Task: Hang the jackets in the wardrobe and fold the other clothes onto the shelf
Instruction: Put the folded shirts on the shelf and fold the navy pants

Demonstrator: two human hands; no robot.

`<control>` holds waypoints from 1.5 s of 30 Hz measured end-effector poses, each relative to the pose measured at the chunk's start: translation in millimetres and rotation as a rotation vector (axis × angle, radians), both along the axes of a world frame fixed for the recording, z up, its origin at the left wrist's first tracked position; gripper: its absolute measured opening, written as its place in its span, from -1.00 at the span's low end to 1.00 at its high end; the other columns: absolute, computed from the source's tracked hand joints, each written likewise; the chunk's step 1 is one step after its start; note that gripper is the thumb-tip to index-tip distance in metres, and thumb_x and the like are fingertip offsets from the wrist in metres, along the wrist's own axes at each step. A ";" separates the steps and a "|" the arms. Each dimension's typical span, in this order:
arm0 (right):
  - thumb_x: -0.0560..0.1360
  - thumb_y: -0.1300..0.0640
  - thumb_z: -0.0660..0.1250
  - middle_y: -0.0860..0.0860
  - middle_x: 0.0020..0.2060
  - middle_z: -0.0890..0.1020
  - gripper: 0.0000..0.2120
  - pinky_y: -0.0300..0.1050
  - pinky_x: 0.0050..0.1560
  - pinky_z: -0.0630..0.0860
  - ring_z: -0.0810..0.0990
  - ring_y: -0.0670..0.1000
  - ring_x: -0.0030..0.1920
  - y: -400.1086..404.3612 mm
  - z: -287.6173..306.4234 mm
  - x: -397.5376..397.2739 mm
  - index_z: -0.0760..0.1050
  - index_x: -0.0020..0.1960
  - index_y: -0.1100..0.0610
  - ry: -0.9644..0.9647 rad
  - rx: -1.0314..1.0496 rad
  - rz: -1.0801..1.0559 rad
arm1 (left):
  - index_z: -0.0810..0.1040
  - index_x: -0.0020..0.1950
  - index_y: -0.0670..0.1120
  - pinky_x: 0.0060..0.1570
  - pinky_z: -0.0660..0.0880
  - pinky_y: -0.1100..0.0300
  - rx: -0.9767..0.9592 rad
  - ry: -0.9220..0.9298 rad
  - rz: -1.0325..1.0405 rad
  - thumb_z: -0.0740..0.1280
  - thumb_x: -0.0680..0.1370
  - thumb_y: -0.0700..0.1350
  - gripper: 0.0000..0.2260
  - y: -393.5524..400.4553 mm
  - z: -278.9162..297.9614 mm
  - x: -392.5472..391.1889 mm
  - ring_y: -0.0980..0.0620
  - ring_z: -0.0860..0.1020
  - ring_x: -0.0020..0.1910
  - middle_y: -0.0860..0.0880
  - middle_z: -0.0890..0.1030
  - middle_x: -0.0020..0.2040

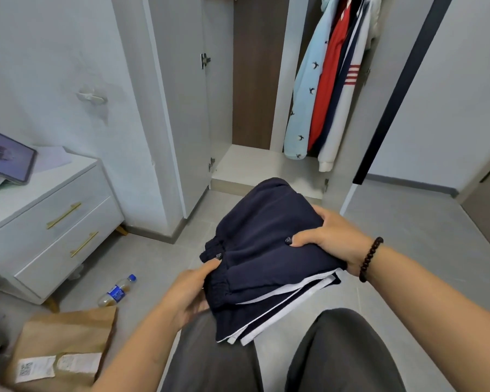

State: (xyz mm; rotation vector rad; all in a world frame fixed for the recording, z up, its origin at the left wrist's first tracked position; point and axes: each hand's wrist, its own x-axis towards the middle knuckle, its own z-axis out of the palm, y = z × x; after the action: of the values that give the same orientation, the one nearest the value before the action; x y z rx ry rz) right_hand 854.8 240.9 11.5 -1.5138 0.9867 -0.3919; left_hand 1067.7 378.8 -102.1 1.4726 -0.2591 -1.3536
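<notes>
Navy trousers [266, 250], folded with white side stripes showing, sit gripped between left hand [190, 292] and right hand [328, 239], just short of the wardrobe shelf [255, 165]. Loose layers nearest the knees could slide out and unfold in transit.

you've got 1 folded navy garment [269, 250] | 4 hanging jackets [327, 80] | 1 water bottle [116, 291] | 1 paper bag [65, 343] | 1 tablet [6, 155] | 2 drawers [57, 222] | 1 bead bracelet [369, 258]
</notes>
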 end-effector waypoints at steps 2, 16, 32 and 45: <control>0.28 0.28 0.51 -0.15 -0.15 0.70 -0.48 -0.29 -0.30 0.57 0.68 -0.10 -0.18 -14.8 9.1 -4.8 0.51 0.15 -0.11 0.054 -0.094 0.027 | 0.59 0.21 -0.18 -0.21 0.58 0.14 0.011 -0.064 -0.041 0.42 0.50 0.00 -0.64 -21.1 4.8 -5.6 0.00 0.66 -0.12 -0.10 0.70 0.03; 0.33 0.30 0.45 -0.13 0.03 0.64 -0.47 -0.12 0.05 0.59 0.61 -0.14 0.01 -175.9 15.6 23.8 0.48 0.22 -0.07 0.366 -0.358 0.391 | 0.57 0.07 0.05 -0.25 0.40 0.46 -0.287 -0.666 -0.183 0.33 0.55 0.10 -0.82 -263.8 90.9 17.6 0.28 0.53 -0.08 0.17 0.58 -0.01; 0.37 0.23 0.48 -0.11 -0.05 0.67 -0.62 -0.30 -0.07 0.57 0.63 -0.15 -0.06 -253.3 294.0 58.0 0.54 0.14 -0.02 0.446 -0.405 0.415 | 0.49 0.07 0.09 -0.05 0.56 0.14 -0.235 -0.409 -0.009 0.31 0.58 0.01 -0.91 -327.5 350.8 65.5 0.01 0.62 -0.02 -0.03 0.64 -0.01; 0.37 0.16 0.49 -0.04 -0.14 0.69 -0.82 -0.13 -0.08 0.60 0.65 -0.06 -0.13 -240.3 499.0 86.5 0.60 -0.03 0.12 0.643 -0.716 0.420 | 0.62 -0.19 0.09 -0.35 0.39 0.31 -0.474 -0.751 -0.038 0.38 0.53 -0.07 -0.89 -302.8 530.1 112.8 0.13 0.54 -0.29 0.15 0.59 -0.30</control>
State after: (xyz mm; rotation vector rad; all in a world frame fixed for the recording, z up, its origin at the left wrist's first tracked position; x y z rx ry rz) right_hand 941.3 0.7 510.5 -2.5392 1.0184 0.0822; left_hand 1180.5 75.9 428.1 1.4996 -1.0159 -0.6400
